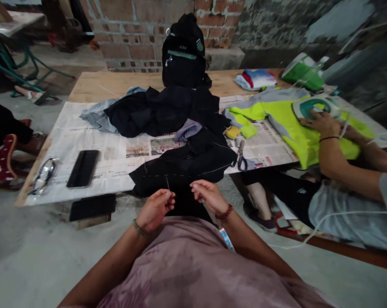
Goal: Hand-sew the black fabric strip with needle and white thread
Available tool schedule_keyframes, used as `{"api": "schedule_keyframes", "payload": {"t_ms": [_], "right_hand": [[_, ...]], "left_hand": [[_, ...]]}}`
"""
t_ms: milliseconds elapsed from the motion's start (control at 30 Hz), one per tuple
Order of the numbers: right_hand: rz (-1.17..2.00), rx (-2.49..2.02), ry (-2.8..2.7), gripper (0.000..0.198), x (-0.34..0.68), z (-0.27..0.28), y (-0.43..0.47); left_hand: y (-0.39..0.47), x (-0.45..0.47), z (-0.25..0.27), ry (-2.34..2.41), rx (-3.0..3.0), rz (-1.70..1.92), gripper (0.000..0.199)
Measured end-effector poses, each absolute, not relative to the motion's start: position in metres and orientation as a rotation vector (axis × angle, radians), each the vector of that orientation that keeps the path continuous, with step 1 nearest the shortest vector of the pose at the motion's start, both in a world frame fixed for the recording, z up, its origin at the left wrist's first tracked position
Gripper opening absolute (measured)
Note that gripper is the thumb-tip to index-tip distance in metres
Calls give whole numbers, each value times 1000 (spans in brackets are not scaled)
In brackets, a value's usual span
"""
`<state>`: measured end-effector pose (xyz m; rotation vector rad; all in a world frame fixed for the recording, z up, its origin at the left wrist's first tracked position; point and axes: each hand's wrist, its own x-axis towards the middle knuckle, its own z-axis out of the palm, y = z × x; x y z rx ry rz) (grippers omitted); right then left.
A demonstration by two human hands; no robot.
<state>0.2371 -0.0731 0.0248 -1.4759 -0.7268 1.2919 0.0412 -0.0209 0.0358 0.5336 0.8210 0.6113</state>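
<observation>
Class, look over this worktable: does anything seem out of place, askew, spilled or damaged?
Nothing looks spilled or plainly damaged. Two things seem slightly untidy: the scissors lie close to the front edge of the table, where they might get knocked off, and the dark clothes lie in a crumpled heap rather than folded.

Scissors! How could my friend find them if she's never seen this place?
Start at the table with newspaper on it. At its near edge, the scissors lie just right of the black cloth. They have shiny blades and dark loop handles, unlike the soft cloth.
</observation>
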Motion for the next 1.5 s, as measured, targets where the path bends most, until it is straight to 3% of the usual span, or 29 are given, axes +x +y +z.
{"api": "schedule_keyframes", "payload": {"t_ms": [100, 233, 1067, 1267, 1500], "right_hand": [[1565, -1283, -629, 40, 203, 34, -69], [1661, -1243, -671, 37, 191, 39, -62], [1579, -1248, -593, 29, 199, 35, -70], [1554, -1283, -591, 28, 200, 32, -72], [1526, -1312, -622, 28, 197, 34, -71]], "left_hand": [[-28, 47, 37, 790, 505, 513, 13], [-37, 45, 40, 789, 510, 454, 14], [-40, 41, 35, 808, 543, 446, 18], [-41, 43, 34, 943, 719, 593, 15], [-43, 42, 42, 866, 736, 452, 32]]}}
